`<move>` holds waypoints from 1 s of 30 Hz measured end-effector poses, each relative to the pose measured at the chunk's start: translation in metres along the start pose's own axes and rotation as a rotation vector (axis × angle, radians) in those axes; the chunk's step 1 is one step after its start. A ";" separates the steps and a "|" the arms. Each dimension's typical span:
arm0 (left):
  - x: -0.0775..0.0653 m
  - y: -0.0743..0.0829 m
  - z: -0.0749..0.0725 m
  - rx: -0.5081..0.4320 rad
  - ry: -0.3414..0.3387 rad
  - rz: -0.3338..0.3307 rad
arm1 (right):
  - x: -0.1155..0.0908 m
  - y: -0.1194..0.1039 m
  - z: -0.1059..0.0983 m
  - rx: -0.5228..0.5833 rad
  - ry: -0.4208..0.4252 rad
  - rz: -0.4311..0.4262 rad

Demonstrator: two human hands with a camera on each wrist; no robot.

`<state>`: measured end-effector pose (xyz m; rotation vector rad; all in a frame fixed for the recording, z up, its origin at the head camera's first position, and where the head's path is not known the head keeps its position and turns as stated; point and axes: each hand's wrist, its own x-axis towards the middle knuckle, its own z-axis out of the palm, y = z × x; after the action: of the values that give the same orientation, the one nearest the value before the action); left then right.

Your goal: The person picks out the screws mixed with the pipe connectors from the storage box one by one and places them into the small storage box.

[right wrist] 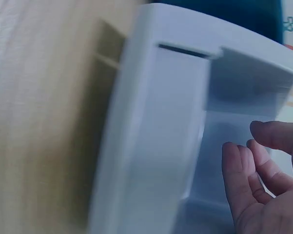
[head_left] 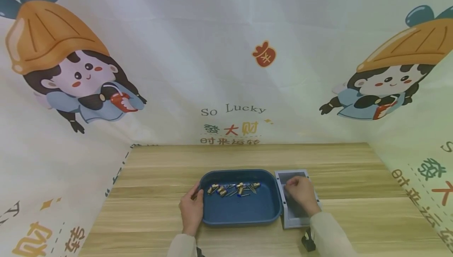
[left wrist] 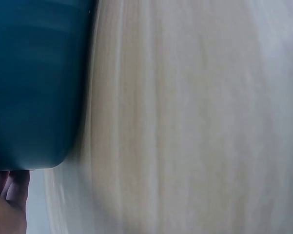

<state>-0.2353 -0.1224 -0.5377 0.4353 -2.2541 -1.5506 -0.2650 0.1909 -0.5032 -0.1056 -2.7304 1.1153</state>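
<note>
Small loose pieces and a light grip make spills the main worry

Your left hand [head_left: 191, 210] holds the blue tray [head_left: 242, 212] by its 9 o'clock edge, thumb at the rim and fingers against the outer wall. Inside, brass pieces [head_left: 222, 191] and thin metal pins [head_left: 253, 188] lie in a loose scatter between 10 and 1 o'clock. The pale box [head_left: 296, 223] sits at the tray's 3 o'clock, right beside it; whether the two touch, you can't tell from here.

Your right hand [head_left: 302, 192] is over the box, its fingertips toward the box's 10 o'clock. The right wrist view shows a narrow gap between thumb and fingers, with no piece visible in it; a very small one could be hidden.

If your left hand pulls up or pushes hard, the tray could tip toward 3 o'clock, and its contents would likely roll that way. A shove toward 3 o'clock could also knock the box and slide it on the wooden table [head_left: 141, 210]. A low sweep of your right wrist back toward 9 o'clock might catch the box's rim. Pins, being so thin, could slip from a loose pinch and drop between box and tray
</note>
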 end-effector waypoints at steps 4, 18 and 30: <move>0.000 0.000 0.000 0.004 0.004 -0.006 | 0.003 -0.009 -0.006 0.007 -0.008 0.015; 0.000 -0.002 -0.001 0.007 0.004 0.005 | 0.004 -0.040 -0.013 0.217 -0.034 -0.027; 0.000 -0.003 0.000 0.005 0.006 -0.009 | 0.000 -0.068 -0.001 0.264 -0.141 0.111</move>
<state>-0.2354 -0.1235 -0.5402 0.4517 -2.2552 -1.5467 -0.2643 0.1434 -0.4547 -0.1468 -2.6937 1.5594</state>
